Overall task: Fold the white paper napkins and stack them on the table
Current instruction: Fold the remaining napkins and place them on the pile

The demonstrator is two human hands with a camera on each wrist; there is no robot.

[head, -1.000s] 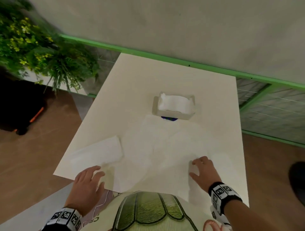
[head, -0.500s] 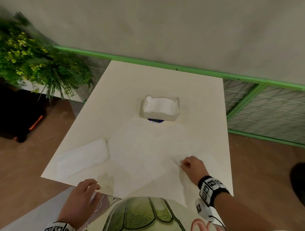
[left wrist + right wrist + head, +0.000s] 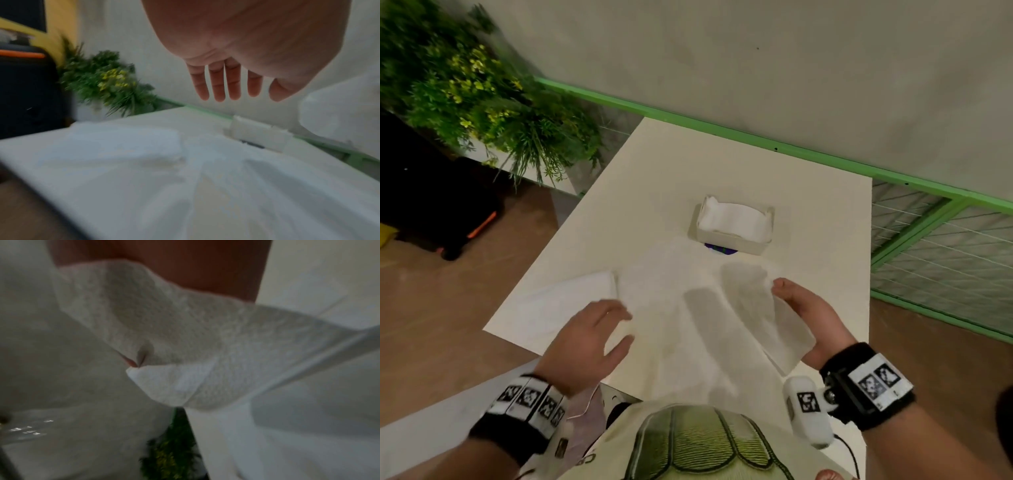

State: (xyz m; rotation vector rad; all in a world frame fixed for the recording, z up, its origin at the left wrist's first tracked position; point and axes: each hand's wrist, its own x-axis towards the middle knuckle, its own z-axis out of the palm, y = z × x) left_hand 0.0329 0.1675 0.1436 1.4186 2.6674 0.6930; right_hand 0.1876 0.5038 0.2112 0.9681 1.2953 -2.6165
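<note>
A large unfolded white napkin (image 3: 688, 308) lies spread on the white table (image 3: 722, 164). My right hand (image 3: 791, 301) pinches its right edge and lifts it above the table, so the sheet (image 3: 185, 337) drapes across the palm. My left hand (image 3: 602, 329) hovers with straight fingers (image 3: 218, 84) over the napkin's left part. A folded napkin (image 3: 571, 294) lies flat at the table's left edge, and is also visible under my left hand (image 3: 115, 142). A white holder (image 3: 734, 224) with more napkins stands behind the spread sheet.
A green leafy plant (image 3: 482, 102) stands left of the table. A black case with an orange strip (image 3: 448, 212) sits on the wooden floor. A green rail (image 3: 756, 137) runs along the wall behind, with wire mesh panels (image 3: 945, 253) at the right.
My right hand has taken hold of the napkin's right edge and raised it off the table. My left hand has come forward from the near edge to hover over the napkin.
</note>
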